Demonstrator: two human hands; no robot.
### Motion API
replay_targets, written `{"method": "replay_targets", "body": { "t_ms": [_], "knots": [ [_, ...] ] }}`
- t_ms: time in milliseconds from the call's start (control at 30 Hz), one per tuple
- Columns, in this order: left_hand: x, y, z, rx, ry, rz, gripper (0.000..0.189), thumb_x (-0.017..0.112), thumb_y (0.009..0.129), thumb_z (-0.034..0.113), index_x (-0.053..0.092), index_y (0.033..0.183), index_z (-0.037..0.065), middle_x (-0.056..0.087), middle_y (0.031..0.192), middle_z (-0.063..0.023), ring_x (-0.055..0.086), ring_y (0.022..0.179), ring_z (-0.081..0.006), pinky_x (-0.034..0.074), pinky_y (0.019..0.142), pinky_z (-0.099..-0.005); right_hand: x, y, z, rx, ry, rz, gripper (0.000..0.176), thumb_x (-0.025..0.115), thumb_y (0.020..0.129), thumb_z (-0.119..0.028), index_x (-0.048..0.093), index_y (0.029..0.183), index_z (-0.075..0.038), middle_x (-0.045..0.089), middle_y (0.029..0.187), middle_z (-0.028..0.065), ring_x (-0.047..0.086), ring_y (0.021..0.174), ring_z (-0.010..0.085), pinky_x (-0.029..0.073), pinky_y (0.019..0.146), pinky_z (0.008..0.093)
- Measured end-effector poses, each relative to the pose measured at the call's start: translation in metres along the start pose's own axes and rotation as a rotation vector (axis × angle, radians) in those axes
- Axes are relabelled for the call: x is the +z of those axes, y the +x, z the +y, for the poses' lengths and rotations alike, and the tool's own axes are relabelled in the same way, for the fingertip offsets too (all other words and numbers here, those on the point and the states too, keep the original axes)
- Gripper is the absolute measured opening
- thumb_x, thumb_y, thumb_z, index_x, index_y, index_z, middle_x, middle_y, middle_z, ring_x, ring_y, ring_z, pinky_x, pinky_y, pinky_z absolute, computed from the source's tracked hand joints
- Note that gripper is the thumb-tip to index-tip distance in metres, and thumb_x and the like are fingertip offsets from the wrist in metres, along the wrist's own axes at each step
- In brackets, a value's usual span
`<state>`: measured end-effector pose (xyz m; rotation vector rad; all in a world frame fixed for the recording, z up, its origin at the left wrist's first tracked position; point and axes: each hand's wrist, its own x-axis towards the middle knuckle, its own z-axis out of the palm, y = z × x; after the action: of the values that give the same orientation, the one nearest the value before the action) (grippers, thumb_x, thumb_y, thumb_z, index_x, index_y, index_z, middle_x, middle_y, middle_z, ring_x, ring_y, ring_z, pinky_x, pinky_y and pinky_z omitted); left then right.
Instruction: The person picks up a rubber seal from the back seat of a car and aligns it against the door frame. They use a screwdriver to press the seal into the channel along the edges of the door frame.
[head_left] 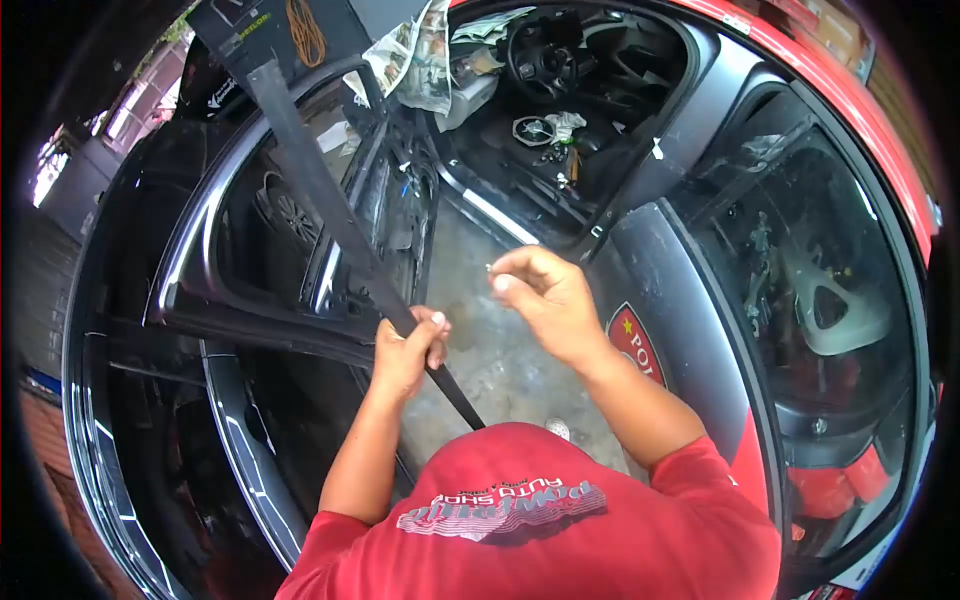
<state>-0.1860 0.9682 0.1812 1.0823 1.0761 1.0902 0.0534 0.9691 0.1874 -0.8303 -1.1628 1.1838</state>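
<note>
My left hand (pixel 405 355) is closed around a long black trim strip (pixel 335 205). The strip slants from the upper left, in front of the open car door, down towards my shirt. To the right, my right hand (pixel 545 300) has its thumb and index finger bent together in a pinch. A tiny pale bit (pixel 489 267) shows at those fingertips, too small to name. This hand is apart from the strip. The open car door (pixel 270 230) stands behind the strip, its inner side bare, with cables and metal showing.
A red and grey car with a badge (pixel 635 345) on its side stands to the right. Its open doorway shows a steering wheel (pixel 545 60) and loose parts on the seat area. A black car (pixel 130 430) is close on the left. Newspaper sheets (pixel 420 60) hang above the door.
</note>
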Motion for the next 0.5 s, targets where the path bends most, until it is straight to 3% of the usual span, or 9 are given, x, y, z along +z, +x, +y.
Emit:
{"method": "replay_targets", "body": {
  "t_ms": [233, 300, 500],
  "knots": [
    [0.022, -0.008, 0.002, -0.004, 0.158, -0.031, 0.007, 0.074, 0.095, 0.0, 0.076, 0.099, -0.005, 0.064, 0.068, -0.0036, 0.055, 0.051, -0.0115, 0.043, 0.051, -0.0295, 0.055, 0.034, -0.048, -0.382, -0.135, -0.024, 0.021, 0.081, 0.095, -0.006, 0.075, 0.114, 0.003, 0.078, 0.106, 0.009, 0.078, 0.095, 0.016, 0.062, 0.085, 0.0307],
    [0.027, -0.011, 0.006, -0.028, 0.129, -0.015, 0.006, 0.076, 0.094, 0.0, 0.075, 0.097, -0.005, 0.064, 0.067, -0.0027, 0.054, 0.05, -0.0115, 0.042, 0.05, -0.0286, 0.064, 0.042, -0.053, -0.466, -0.141, 0.033, 0.021, 0.079, 0.093, -0.005, 0.075, 0.112, 0.002, 0.077, 0.101, 0.0126, 0.079, 0.088, 0.0196, 0.063, 0.077, 0.0321],
    [0.021, -0.01, 0.001, -0.077, 0.202, 0.012, 0.014, 0.084, 0.092, 0.008, 0.074, 0.091, -0.002, 0.061, 0.062, -0.0009, 0.054, 0.05, -0.0101, 0.039, 0.048, -0.0274, 0.078, 0.055, -0.063, -0.424, -0.111, 0.089, 0.018, 0.079, 0.092, -0.004, 0.077, 0.109, 0.003, 0.078, 0.096, 0.0141, 0.079, 0.083, 0.0195, 0.063, 0.075, 0.0317]
  ]
}}
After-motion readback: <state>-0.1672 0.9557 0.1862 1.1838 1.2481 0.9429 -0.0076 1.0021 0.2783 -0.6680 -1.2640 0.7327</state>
